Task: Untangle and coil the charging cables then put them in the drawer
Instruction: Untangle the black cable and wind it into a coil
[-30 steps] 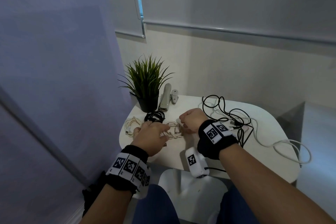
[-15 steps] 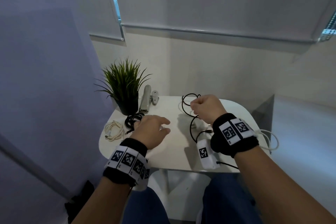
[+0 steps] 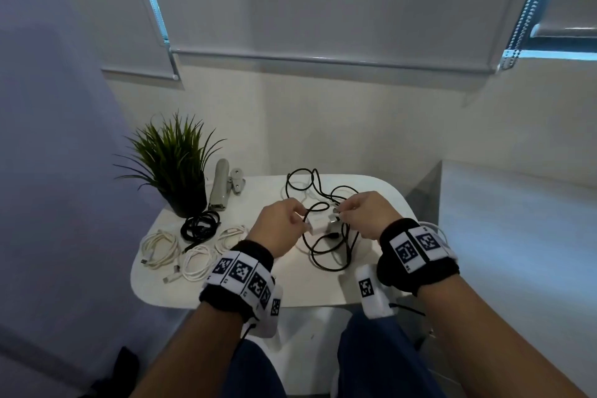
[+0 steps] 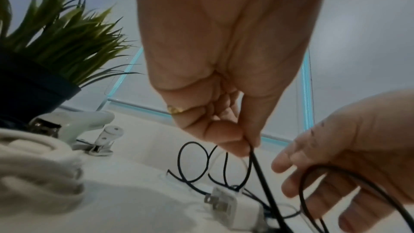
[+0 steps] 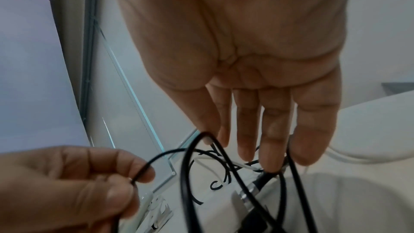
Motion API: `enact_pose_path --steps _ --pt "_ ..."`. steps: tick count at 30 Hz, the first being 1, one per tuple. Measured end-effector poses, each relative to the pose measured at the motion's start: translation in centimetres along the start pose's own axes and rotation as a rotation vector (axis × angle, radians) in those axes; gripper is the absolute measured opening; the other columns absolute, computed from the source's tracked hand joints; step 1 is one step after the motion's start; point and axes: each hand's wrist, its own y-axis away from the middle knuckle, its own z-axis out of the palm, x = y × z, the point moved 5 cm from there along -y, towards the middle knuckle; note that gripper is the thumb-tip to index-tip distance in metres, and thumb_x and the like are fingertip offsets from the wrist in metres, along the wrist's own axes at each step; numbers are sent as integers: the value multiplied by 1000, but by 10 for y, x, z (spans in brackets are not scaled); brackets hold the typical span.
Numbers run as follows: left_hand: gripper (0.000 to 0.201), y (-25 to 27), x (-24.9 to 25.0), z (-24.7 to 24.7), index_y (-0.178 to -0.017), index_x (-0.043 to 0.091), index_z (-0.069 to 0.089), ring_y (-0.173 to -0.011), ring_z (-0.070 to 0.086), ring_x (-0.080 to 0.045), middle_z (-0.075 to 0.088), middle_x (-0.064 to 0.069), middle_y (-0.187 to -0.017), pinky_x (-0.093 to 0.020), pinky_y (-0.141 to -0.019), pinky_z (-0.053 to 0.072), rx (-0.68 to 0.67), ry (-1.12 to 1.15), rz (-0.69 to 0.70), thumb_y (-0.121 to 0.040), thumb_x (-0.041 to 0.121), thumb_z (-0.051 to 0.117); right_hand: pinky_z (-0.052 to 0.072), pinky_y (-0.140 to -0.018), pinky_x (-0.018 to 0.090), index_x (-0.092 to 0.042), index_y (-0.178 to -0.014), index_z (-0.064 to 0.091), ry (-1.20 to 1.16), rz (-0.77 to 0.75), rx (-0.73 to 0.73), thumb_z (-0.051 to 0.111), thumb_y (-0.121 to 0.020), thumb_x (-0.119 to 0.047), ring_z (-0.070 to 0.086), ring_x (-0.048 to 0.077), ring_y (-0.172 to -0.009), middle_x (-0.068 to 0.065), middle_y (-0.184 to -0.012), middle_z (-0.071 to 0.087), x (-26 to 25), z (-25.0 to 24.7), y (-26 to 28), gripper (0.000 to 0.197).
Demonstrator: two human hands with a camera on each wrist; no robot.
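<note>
— How far along?

— Roughly midway, judging by the tabletop. To the left of the left hand (image 3: 277, 229): three white cables (image 3: 161, 247) and one black coil (image 3: 200, 224), wound up and lying on the table (image 3: 226, 294). None stowed yet; no drawer anywhere in view.

— And left to do?

— Between the two hands, a loose black cable (image 3: 326, 255), looping over itself and crossing a thin white lead (image 5: 246, 166). Just below the fingertips, a white charger block (image 3: 318, 223) resting on the table. Probably needs separating, coiling, then putting away with the rest.

— Hand poses?

— Both raised a little above the table, close together but not touching, palms down. Left: thumb and forefinger pinched on a strand of the black cable, remaining fingers curled in. Right hand (image 3: 365, 213): fingers extended downward, a loop of the same cable hanging across them near the thumb tip. Pinched there or merely hooked? Cannot tell from the wrist views.

— Risk?

— Pulling apart too hard, likely tightening the crossing or dragging the block off the table.
</note>
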Motion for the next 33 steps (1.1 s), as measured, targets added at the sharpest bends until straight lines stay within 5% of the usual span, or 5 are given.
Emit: enact_pose_path --steps 5,12,17,22,33 --pt "20 -7 11 -27 -81 23 61 -65 59 -17 59 0 -70 -38 -71 57 234 357 85 -87 4 60 29 -35 5 -13 -105 70 26 -1 -49 57 -86 -5 39 0 -54 -15 -69 49 5 -1 -2 24" --pt "20 9 42 -84 -86 20 60 -62 59 -4 60 0 -77 -15 -62 52 495 641 324 -89 0 58 38 -50 13 -11 -104 67 -96 -17 63 62 -83 -11 57 12 -71 -5 -82 62 3 -6 -5 22" --pt "21 22 54 -100 -86 18 60 -65 62 -6 63 0 -77 -18 -65 53 546 689 439 -88 -3 59 37 -54 18 -30 -124 53 -84 -79 -6 68 -80 -11 53 9 -71 -1 -93 58 -6 4 -11 50" --pt "22 23 50 -101 -86 17 59 -64 62 -6 62 0 -76 -18 -64 54 541 674 430 -88 -4 59 47 -76 23 -22 -91 70 -165 -209 -9 61 -90 -21 63 16 -84 -5 -89 67 -20 6 -8 9" --pt "19 30 48 -102 -91 14 58 -65 62 -7 60 -5 -78 -22 -65 56 525 752 438 -89 -5 57 46 -92 34 -41 -85 68 -93 -299 -120 64 -86 -34 61 10 -94 -16 -94 64 -28 10 -6 8"
